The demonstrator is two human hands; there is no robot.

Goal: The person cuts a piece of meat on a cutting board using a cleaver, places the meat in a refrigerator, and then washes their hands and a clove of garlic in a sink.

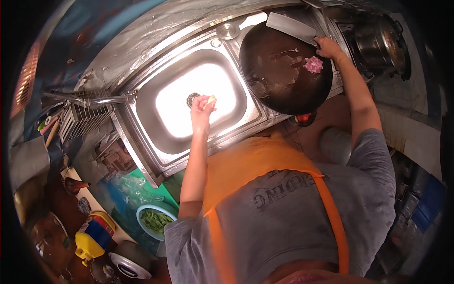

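Observation:
My left hand (202, 109) is over the sink basin (147, 103), near its drain (193, 100), pinching a small pale yellow piece of food (211, 100); its exact kind is unclear. In my right hand (327, 48) is the handle of a cleaver (292, 27). The wide blade lies across the far edge of a round dark chopping board (276, 76). A small lump of pink minced meat (313, 65) sits on the board, just below my right hand.
A lidded metal pot (377, 44) stands on the stove at right. Left of the sink are the faucet (111, 100) and a wire rack (87, 115). Lower left hold a blue bowl of green vegetables (156, 222) and a yellow jug (94, 238). A metal cup (228, 31) stands behind the sink.

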